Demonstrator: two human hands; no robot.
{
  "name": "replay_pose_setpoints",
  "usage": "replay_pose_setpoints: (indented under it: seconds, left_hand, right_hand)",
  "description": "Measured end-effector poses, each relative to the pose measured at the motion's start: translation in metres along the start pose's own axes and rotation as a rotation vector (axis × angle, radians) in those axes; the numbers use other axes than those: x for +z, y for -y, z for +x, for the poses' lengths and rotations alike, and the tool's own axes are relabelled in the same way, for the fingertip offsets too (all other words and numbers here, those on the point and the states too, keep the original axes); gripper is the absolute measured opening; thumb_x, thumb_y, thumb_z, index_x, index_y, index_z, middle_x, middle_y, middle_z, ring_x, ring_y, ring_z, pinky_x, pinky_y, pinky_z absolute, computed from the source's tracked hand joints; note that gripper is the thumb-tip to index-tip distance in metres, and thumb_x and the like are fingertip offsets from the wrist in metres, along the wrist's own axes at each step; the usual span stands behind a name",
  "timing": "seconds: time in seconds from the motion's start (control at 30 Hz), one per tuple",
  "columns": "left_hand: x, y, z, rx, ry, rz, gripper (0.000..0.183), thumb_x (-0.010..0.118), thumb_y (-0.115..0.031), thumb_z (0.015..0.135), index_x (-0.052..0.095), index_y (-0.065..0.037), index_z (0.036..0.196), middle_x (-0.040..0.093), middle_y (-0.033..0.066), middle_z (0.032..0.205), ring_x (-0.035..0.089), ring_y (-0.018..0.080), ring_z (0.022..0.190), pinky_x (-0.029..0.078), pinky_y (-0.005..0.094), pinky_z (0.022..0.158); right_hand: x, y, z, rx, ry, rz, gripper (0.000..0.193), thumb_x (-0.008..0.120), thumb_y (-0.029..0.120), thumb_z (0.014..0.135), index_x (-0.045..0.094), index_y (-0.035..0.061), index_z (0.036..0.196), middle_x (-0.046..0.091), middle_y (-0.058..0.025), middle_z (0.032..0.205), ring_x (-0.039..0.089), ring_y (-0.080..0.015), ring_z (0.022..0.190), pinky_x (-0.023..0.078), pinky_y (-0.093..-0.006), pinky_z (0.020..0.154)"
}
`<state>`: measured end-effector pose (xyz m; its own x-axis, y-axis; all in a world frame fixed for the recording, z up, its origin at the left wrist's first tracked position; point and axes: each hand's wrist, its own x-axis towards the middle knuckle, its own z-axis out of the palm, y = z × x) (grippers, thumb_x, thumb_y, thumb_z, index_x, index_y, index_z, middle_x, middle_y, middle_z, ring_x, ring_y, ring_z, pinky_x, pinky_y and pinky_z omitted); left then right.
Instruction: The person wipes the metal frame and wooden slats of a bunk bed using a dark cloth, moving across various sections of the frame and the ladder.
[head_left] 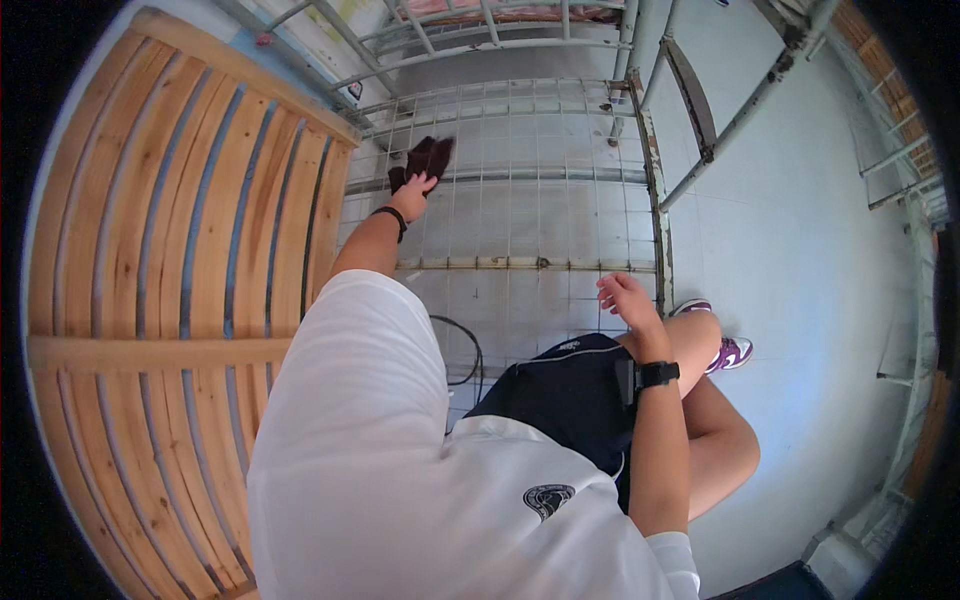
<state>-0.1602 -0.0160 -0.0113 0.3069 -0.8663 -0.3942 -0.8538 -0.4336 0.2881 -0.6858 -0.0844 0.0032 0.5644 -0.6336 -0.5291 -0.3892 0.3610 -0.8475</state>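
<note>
My left arm reaches forward over a metal wire-mesh bed base (pixel 520 150). In my left hand (pixel 412 195) is a dark brown cloth (pixel 428 160), gripped between the fingers and somewhat smeared by motion. The cloth is at the mesh's left side, close to a grey crossbar (pixel 560 176); whether it touches the bar I cannot tell. My right hand (pixel 625 297) hangs above the mesh near its right rail, holding nothing, with its fingers loosely bent and apart. A black band device (pixel 657 374) is on the right wrist.
A slatted wooden panel (pixel 170 353) leans along the left side. The bed frame's rusty right rail (pixel 660 230) and a slanted metal post (pixel 750 110) stand beside the pale floor (pixel 800 270). A black cable (pixel 478 350) lies by my lap. More metal frames line the right.
</note>
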Motion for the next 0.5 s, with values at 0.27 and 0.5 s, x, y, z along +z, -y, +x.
replay_pose_setpoints:
  seconds: [0.27,0.5]
  left_hand:
    - [0.058,0.019,-0.128,0.023,0.024,-0.116,0.057,0.045,-0.003,0.084,0.053,-0.015,0.139,0.030,0.0205,0.154,0.036,0.0372,0.138,0.033,0.0380,0.112]
    - [0.094,0.013,-0.224,0.041,0.078,-0.256,0.062,0.045,0.005,0.082,0.052,-0.015,0.140,0.022,0.0197,0.158,0.045,0.0363,0.133,0.039,0.0349,0.105]
  right_hand:
    - [0.006,0.004,-0.015,-0.062,0.017,0.036,0.030,0.050,0.033,0.097,0.063,0.0063,0.100,0.064,-0.0026,0.080,0.059,-0.0130,0.069,0.046,-0.0278,0.061]
    - [0.007,0.003,-0.024,-0.141,0.008,0.086,0.028,0.051,0.031,0.097,0.063,0.0063,0.101,0.064,-0.0019,0.080,0.058,-0.0119,0.069,0.045,-0.0264,0.062]
